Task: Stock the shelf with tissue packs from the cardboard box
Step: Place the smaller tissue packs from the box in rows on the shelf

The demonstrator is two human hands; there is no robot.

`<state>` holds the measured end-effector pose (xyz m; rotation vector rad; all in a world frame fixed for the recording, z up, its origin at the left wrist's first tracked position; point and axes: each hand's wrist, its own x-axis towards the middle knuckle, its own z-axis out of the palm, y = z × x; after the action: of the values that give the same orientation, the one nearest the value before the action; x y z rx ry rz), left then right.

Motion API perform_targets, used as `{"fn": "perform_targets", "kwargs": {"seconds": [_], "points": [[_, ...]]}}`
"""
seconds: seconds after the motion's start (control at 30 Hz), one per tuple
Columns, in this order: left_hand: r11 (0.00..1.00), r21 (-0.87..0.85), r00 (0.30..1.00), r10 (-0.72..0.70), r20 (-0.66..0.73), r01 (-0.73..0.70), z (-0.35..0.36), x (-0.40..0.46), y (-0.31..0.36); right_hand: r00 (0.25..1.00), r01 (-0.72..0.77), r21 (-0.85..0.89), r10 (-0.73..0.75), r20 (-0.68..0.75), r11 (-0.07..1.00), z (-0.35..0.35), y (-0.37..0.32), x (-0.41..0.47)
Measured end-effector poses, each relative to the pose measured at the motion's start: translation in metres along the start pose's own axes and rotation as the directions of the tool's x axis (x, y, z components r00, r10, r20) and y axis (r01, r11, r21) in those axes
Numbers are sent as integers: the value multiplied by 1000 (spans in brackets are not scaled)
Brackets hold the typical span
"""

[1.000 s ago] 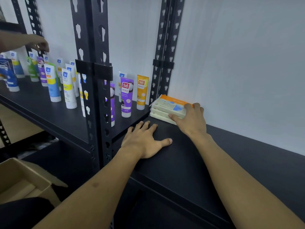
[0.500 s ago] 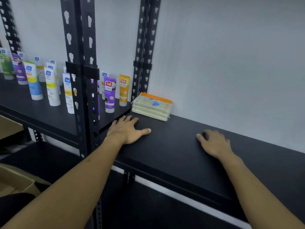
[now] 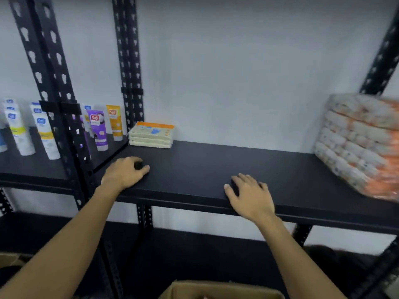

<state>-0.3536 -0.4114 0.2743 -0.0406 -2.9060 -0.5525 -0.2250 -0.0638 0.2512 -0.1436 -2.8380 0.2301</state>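
1. The tissue packs (image 3: 151, 135) lie stacked flat at the back left corner of the black shelf (image 3: 216, 169), against the white wall (image 3: 237, 72) and just beside the slotted post (image 3: 128, 67)
2. The box (image 3: 220, 291) shows only its open top edge at the bottom of the view, below the shelf
3. The left hand (image 3: 124, 172) rests near the shelf's front left edge, its fingers curled loosely under and holding nothing
4. The right hand (image 3: 250, 196) lies palm down on the front edge, fingers relaxed and spread, holding nothing
5. A big wrapped bundle (image 3: 362, 145), white and orange, sits blurred at the shelf's right end
6. Tubes (image 3: 98, 130) stand upright on the next shelf to the left
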Motion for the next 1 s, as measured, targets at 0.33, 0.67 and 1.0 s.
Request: {"fn": "perform_targets", "kwargs": {"seconds": [0.33,0.67,1.0], "points": [[977,-112,973,164,-165,-184,64,-142,72,980,73,87,-55,-189,993,26,-3,-87],[918,-392,910,209,358,-56,237,-325,79,867,-332,344,141,478,878,180,55,-268],[968,-238,630,138,764,77,345,-391,59,669,-271,36,161,726,962,235,75,-301]]}}
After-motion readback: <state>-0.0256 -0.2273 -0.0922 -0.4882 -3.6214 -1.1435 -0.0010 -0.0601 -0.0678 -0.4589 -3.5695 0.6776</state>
